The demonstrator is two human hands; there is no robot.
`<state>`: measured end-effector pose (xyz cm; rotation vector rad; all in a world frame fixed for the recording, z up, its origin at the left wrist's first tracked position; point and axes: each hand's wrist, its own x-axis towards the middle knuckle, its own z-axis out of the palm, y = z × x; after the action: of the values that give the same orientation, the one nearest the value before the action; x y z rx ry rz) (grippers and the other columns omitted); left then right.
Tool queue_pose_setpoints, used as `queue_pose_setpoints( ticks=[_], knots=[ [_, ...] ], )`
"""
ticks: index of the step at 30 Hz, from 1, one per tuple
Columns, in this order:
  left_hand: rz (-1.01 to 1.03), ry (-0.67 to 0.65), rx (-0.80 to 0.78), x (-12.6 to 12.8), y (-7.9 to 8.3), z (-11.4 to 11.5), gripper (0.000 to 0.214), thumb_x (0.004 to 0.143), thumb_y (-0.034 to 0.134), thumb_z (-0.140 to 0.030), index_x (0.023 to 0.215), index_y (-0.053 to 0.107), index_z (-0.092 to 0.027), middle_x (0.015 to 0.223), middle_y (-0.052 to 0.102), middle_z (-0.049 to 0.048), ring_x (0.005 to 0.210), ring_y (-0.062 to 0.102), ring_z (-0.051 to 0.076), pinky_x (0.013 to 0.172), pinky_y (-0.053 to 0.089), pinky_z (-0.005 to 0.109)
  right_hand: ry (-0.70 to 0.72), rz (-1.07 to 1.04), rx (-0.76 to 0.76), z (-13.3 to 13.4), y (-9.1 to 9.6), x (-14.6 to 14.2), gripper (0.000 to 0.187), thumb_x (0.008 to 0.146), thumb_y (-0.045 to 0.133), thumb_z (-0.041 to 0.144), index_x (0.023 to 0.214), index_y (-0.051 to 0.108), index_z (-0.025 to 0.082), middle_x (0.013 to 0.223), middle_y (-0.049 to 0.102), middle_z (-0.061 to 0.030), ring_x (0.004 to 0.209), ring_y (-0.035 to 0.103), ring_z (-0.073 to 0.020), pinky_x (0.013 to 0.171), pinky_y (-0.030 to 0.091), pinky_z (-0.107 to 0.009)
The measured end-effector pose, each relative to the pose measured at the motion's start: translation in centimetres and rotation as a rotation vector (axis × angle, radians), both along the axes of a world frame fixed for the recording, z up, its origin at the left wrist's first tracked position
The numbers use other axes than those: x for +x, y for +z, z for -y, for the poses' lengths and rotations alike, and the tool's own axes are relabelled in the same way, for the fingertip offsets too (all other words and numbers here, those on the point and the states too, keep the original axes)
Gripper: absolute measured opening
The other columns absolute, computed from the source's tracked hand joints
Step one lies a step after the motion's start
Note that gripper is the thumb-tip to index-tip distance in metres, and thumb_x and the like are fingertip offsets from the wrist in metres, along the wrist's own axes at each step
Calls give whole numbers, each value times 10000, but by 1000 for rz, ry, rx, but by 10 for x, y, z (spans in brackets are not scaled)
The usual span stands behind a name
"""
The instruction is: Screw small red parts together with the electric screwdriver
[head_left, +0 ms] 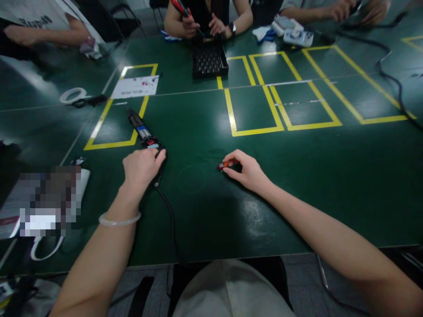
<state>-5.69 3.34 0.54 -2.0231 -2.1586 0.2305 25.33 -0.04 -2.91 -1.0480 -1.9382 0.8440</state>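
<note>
My left hand (141,167) rests on the green table (205,202), its fingers curled over the cable end of a black electric screwdriver (142,130) that lies pointing away to the upper left. Its black cable (168,211) runs back toward me over the table edge. My right hand (246,169) pinches a small red and black part (222,166) against the table, a hand's width to the right of the tool. A clear bracelet (119,220) circles my left wrist.
Yellow tape rectangles (257,127) mark the table. A black tray (209,59) lies at the far side before a person holding a red tool (180,6). Other people's arms are at the far left and right. White tape roll (72,94), paper sheet (135,86).
</note>
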Motion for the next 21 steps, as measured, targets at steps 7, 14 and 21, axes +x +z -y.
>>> queue_pose_setpoints(
  ticks=[7, 14, 21],
  knots=[
    [96, -263, 34, 47, -5, 26, 548, 978, 298, -515, 778, 665, -160, 799, 699, 123, 738, 650, 279, 539, 275, 293, -51, 16, 16, -2, -2, 0, 118, 829, 634, 154, 927, 586, 200, 900, 609, -35, 823, 581, -172, 758, 480, -313],
    [265, -596, 12, 84, -12, 53, 458, 986, 377, -443, 752, 645, -155, 749, 688, 94, 657, 616, 209, 534, 269, 298, -48, 55, 23, -2, -3, -1, 152, 817, 617, 121, 946, 577, 192, 888, 601, -36, 801, 571, -165, 756, 474, -308],
    [362, -840, 73, 101, -16, 68, 369, 959, 477, -355, 677, 604, -154, 671, 653, 33, 601, 593, 157, 538, 316, 292, -74, 139, 12, -4, -4, 1, 137, 810, 624, 120, 918, 572, 188, 874, 593, -33, 794, 565, -174, 737, 459, -311]
  ],
)
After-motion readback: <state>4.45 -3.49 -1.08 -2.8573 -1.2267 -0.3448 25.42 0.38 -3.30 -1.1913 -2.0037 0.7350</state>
